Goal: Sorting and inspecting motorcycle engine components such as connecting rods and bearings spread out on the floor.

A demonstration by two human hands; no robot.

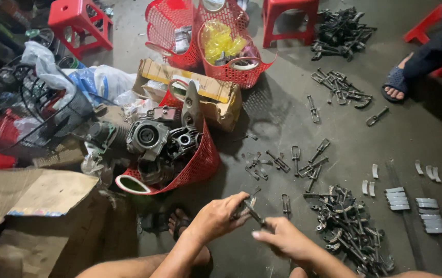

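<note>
Both my hands meet low in the middle of the view over a grey concrete floor [283, 108]. My left hand [216, 216] and my right hand [283, 239] grip the same small dark metal bracket part [249, 208] between them, fingers closed on it. Just to the right lies a heap of similar dark metal parts [347, 226]. More of these parts [283, 162] are scattered on the floor ahead of my hands. My sandalled foot [180, 224] shows under my left forearm.
A red basket [200, 164] holds engine parts [159, 139]. Behind it stand a cardboard box [216, 95], two more red baskets [231, 72], red stools [79, 20] and another parts pile [342, 31]. Small grey plates [411, 201] lie at right. Another person's sandalled foot [396, 82] rests upper right.
</note>
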